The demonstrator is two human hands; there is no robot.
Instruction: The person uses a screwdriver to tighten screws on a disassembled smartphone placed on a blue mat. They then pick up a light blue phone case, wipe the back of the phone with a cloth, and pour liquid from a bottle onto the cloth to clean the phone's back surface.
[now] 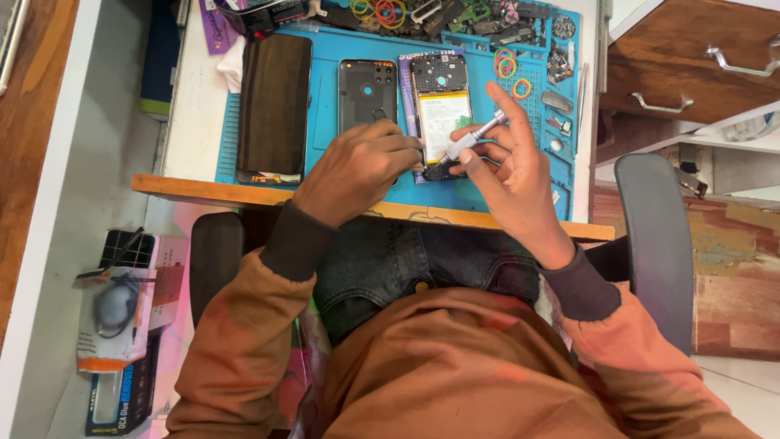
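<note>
**Opened phone under both hands on the blue repair mat**

The opened phone [439, 110] lies face down near the front edge of the blue work mat [329, 167], its back removed so the pale battery and the dark board above it show. The right hand [508, 175] closes thumb and fingers around a slim grey screwdriver [475, 136], held at a slant with its tip down at the lower end of the phone. The left hand [357, 167] is curled into a loose fist, its fingertips pressing at the phone's lower left edge; whether it pinches anything small cannot be told.

Just left of the phone lies the dark back cover [367, 89] with its camera opening, partly covered by the left hand. Further left rests a dark screen panel [275, 102], long and flat. Coloured rubber bands [512, 71] sit in the mat's compartments to the right, more bands and metal parts along the far edge. The mat rests on a white desk with a wooden front edge [203, 191]. Wooden drawers with metal handles [691, 73] stand to the right, and a packaged item [118, 313] lies low on the left.
</note>
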